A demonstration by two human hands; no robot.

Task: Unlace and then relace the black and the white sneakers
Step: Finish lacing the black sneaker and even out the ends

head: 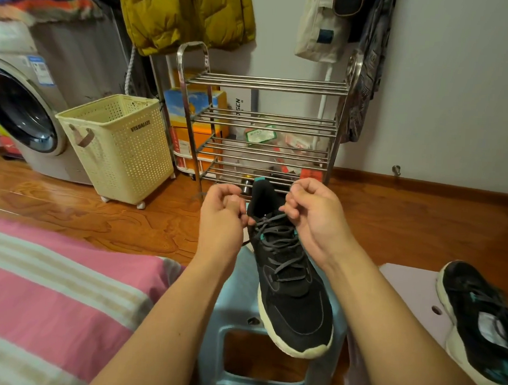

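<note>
Your left hand (223,211) & right hand (310,213) each pinch a grey lace (277,231) end at the black sneaker (289,285), which sits on the blue stool (235,309) w/ toe toward you.

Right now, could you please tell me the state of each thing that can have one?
Black sneaker: laced, on stool.
Second sneaker: laced, lying aside.
Left hand: pinches lace.
Right hand: pinches lace.
Washing machine: door closed.
</note>
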